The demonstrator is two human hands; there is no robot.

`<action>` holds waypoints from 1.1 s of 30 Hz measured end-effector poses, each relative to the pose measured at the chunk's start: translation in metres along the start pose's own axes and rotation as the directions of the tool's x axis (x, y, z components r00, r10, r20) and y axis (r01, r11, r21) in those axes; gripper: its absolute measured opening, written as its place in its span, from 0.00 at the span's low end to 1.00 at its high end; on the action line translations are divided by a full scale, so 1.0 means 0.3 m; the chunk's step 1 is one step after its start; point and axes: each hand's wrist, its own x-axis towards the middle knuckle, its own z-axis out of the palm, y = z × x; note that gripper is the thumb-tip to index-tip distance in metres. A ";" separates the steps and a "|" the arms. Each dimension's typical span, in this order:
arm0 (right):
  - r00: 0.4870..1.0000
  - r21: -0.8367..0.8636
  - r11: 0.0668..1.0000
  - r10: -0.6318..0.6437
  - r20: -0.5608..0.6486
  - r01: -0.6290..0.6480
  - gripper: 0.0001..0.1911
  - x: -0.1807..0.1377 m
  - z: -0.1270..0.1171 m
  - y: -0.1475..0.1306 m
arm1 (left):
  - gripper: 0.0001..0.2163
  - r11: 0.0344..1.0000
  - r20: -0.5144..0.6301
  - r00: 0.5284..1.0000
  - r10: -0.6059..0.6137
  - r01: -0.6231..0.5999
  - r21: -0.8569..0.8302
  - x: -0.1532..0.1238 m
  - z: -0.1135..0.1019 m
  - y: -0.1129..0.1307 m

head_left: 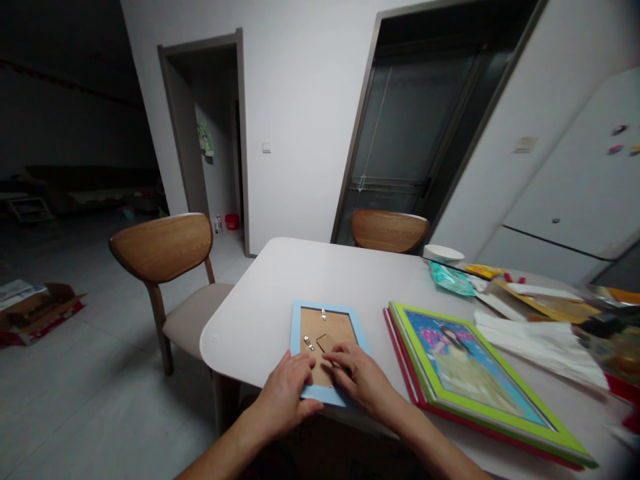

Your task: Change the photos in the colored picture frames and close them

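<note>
A light-blue picture frame point(297, 327) lies face down at the table's near edge, its brown backing board point(340, 327) showing. Small metal clips sit on the back, one clip point(323, 315) by the far edge and another clip point(309, 343) on the left. My left hand point(287, 393) grips the near left corner, fingers over the board and thumb along the near rim. Over the board's right part, my right hand point(357, 377) has thumb and fingers pinched together; what they hold is hidden. A thin dark bent line point(320, 341) shows just beyond those fingertips.
Right of the frame lies a stack with a green picture frame point(425, 360) on top and a red one beneath. Further right are white paper point(540, 347), a teal packet point(453, 279) and a white bowl point(443, 254). Wooden chairs point(163, 250) stand left and behind.
</note>
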 end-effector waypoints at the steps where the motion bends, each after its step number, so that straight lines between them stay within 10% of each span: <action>1: 1.000 -0.011 1.000 0.012 -0.012 -0.012 0.14 0.023 0.009 -0.003 | 0.14 1.000 -0.003 1.000 0.004 -0.004 0.001 -0.002 0.002 -0.001; 14: 0.990 -0.264 0.955 -0.125 0.063 0.137 0.10 0.126 0.072 -0.029 | 0.11 1.000 0.014 1.000 0.002 -0.002 0.001 -0.013 -0.005 -0.004; 23: 0.942 -0.252 0.912 0.287 -0.176 -0.325 0.15 0.255 0.030 0.121 | 0.15 1.000 0.018 1.000 0.026 -0.025 -0.008 -0.030 -0.004 -0.010; 33: 0.909 -0.198 0.900 0.338 -0.243 -0.388 0.12 0.304 0.092 0.150 | 0.14 0.998 0.006 1.000 0.004 -0.004 -0.057 -0.025 0.004 -0.009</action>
